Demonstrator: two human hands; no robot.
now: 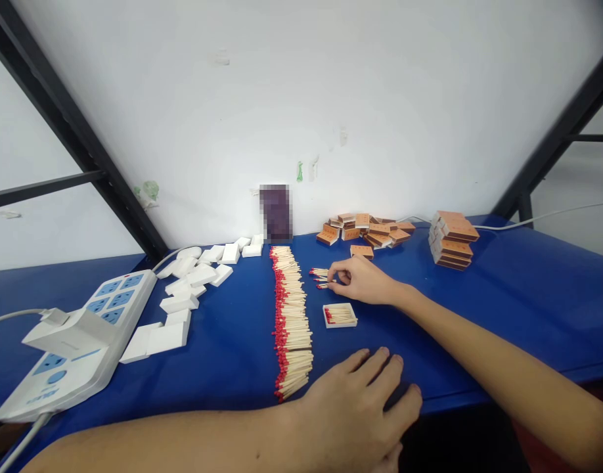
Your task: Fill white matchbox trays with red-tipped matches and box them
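Observation:
My right hand (pixel 363 279) is over the blue table, with thumb and forefinger pinched at a small bunch of red-tipped matches (pixel 320 272); their rear ends are hidden by the fingers. Just in front of it lies a white matchbox tray (pixel 339 324), partly filled with matches (pixel 341 316). My left hand (pixel 353 401) rests palm down near the table's front edge, fingers spread, holding nothing. Left of both hands runs a long row of matches (pixel 294 322), heads all facing left; its near end is close to my left wrist.
White matchbox trays (pixel 178 302) are scattered on the left beside a power strip (pixel 99 328) with a plugged-in charger (pixel 72 335). Orange matchbox sleeves (pixel 378 228) are heaped at the back, one sleeve (pixel 362 251) apart. Stacked matchboxes (pixel 452 240) stand at right. A blurred dark rectangle (pixel 278 213) is against the wall.

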